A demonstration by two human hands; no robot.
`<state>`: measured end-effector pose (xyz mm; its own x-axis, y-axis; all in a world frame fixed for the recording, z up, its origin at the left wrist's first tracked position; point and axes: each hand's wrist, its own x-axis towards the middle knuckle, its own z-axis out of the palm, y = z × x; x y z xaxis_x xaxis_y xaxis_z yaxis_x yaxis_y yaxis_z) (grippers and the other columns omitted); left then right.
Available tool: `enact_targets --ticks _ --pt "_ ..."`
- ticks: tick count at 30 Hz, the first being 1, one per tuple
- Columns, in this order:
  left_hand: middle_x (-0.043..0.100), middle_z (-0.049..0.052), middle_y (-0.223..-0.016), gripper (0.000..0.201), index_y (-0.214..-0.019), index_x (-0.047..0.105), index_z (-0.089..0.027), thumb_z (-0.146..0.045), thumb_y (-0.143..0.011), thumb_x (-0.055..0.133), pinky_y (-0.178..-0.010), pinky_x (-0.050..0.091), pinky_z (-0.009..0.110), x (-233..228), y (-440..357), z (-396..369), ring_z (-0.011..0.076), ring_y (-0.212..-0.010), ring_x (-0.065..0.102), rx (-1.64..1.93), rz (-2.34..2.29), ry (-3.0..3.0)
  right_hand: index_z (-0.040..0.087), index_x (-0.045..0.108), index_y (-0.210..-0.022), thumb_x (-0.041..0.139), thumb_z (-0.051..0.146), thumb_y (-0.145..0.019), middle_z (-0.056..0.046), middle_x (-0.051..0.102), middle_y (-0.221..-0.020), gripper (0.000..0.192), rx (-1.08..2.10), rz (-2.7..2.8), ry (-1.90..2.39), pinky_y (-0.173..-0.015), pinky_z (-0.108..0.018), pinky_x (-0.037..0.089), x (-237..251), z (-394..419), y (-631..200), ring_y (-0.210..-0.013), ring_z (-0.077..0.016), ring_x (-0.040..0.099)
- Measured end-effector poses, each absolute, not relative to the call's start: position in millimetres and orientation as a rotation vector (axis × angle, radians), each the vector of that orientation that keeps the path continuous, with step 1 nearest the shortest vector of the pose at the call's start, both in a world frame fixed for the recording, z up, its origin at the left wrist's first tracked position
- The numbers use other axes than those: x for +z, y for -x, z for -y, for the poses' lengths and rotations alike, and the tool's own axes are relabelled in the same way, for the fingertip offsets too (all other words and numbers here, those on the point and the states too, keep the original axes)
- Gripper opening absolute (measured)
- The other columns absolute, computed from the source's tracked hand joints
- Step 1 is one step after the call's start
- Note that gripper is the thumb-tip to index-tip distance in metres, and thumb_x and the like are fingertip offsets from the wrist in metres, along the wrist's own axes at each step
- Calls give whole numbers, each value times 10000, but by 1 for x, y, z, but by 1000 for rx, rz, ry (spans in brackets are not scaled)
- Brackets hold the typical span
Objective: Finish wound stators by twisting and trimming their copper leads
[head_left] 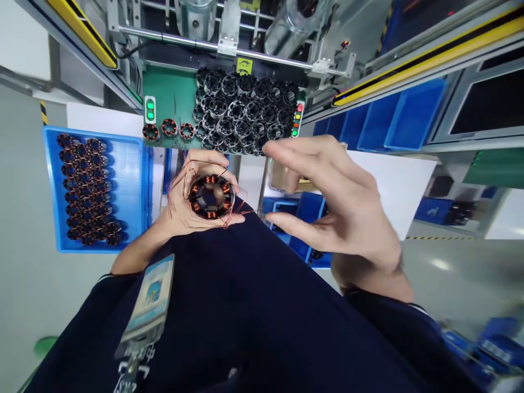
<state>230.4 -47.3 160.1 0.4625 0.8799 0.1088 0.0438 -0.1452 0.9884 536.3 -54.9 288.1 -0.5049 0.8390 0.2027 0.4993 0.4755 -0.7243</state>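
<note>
My left hand (186, 204) cradles a round black stator (211, 195) wound with copper coils, and thin copper wire ends stick out around it. My right hand (335, 202) hovers to the right of the stator, fingers spread and curved, holding nothing. Both hands are above my dark blue clothing, close to my chest.
A blue tray (135, 180) at the left holds several wound stators. On the green bench (170, 98) lie three wound stators (168, 129) and a heap of bare metal stator cores (245, 112). Blue bins (393, 120) line the right shelf. A badge (149, 297) hangs on my chest.
</note>
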Motion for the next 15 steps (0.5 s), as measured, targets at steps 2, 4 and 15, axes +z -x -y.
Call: enact_targets --ticks 2,4,15 --pt "886 93 -1400 1060 -1470 704 -327 -854 -717 1231 -1268 759 680 169 -243 52 433 -1344 917 887 -869 -1607 404 706 -1902 908 427 -1236 -119 828 -1729 697 861 2109 1125 -1297 -602 794 293 71 -549 -1486 -398 878" --pt "885 54 -1356 1012 -1471 714 -377 -827 -729 1233 -1238 773 666 178 -256 54 420 -1350 916 927 -864 -1663 358 797 -1804 919 310 -1223 -116 866 -1695 596 906 2053 1120 -1282 -580 805 295 84 -556 -1456 -369 900" --pt "901 81 -1466 611 -1532 876 -354 -576 -1015 1114 -1174 780 667 231 -309 65 369 -1274 898 964 -887 -1559 382 976 -1459 843 265 -1274 -26 903 -1101 257 905 2083 1170 -917 -376 735 286 120 -608 -918 -222 859"
